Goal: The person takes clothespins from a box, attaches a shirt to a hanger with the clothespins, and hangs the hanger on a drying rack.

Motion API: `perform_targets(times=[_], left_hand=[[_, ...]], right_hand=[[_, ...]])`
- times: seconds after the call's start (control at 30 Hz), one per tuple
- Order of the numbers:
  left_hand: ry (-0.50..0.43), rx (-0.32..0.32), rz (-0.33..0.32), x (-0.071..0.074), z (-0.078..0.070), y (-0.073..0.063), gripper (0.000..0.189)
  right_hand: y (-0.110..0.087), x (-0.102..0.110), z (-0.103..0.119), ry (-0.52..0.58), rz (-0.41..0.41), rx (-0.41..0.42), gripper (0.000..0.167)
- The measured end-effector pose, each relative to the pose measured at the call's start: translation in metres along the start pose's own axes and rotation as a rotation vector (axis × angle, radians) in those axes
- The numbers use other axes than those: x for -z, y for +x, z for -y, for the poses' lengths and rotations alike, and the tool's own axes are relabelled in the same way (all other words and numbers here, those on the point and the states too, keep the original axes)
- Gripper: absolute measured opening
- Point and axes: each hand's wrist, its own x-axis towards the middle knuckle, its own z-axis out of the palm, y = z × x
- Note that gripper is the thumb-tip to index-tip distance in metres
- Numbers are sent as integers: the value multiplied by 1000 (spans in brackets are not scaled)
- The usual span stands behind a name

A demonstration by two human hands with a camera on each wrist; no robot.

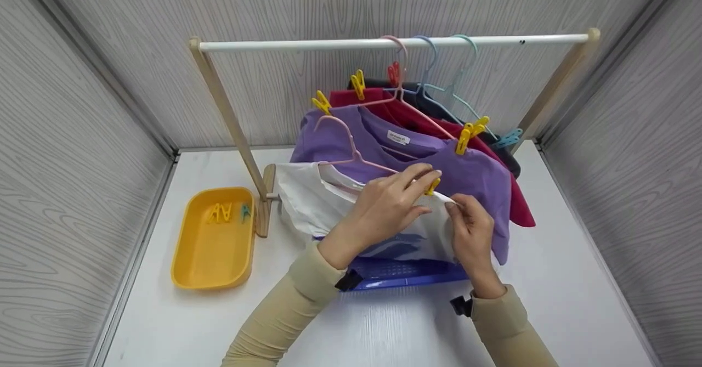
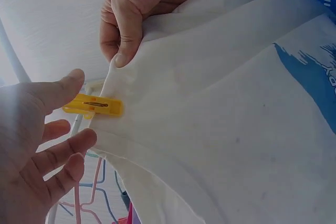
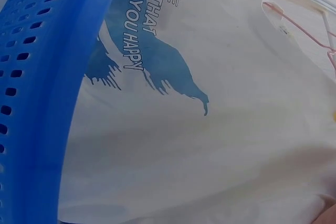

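A white T-shirt with a blue print hangs on a pink hanger in front of the rack. On its shoulder edge sits a yellow clothespin, clamped to the fabric. My left hand is around that clothespin, thumb and fingers spread either side of its handle end in the left wrist view. My right hand pinches the shirt's shoulder edge between thumb and fingers, just beside the clothespin. In the right wrist view the shirt's printed front fills most of the picture; only a sliver of the hand shows.
A blue basket stands under the shirt. Purple, red and dark clothes hang behind from the white rail, held with clothespins. To the left, a yellow tray holds several clothespins, beside the rack's wooden foot.
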Motion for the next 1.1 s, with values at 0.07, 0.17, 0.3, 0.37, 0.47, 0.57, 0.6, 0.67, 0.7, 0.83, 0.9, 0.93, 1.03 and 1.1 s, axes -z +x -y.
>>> perform_targets(times=[0.07,0.17,0.3,0.37,0.47,0.57,0.6,0.67,0.7,0.83,0.9,0.93,1.03,1.1], left_hand=[[-18,11,-19,2,2,-7,53],[-39,27,-44,6,7,-19,51],[-47,61,-55,13,16,-34,48],[-48,84,-50,16,21,-41,47],[-53,114,-43,22,29,-52,45],[-48,146,-40,27,36,-64,45],[-46,159,-40,29,39,-69,44],[-31,188,-42,32,46,-80,45],[-24,203,-43,34,49,-85,45],[18,261,-45,41,62,-106,44],[31,289,-52,45,68,-116,44],[38,304,-55,47,71,-121,44],[51,350,-64,52,80,-135,43],[53,388,-73,55,86,-146,43]], right_hand=[[0,0,0,-1,-2,3,8],[-1,1,-2,3,-9,5,7],[-1,1,-3,10,-14,3,5],[-1,1,-3,9,-16,3,5],[-2,1,-2,9,-14,-6,6],[-2,2,-2,8,-12,-14,6],[-2,2,-2,9,-11,-16,4],[-2,2,-2,10,-12,-20,4],[-2,2,-2,11,-14,-20,4],[-3,4,-2,14,-17,-32,2],[-3,5,-2,17,-17,-36,3],[-3,6,-2,19,-16,-39,3],[-3,7,-1,23,-17,-44,3],[-4,8,-2,22,-21,-49,5]])
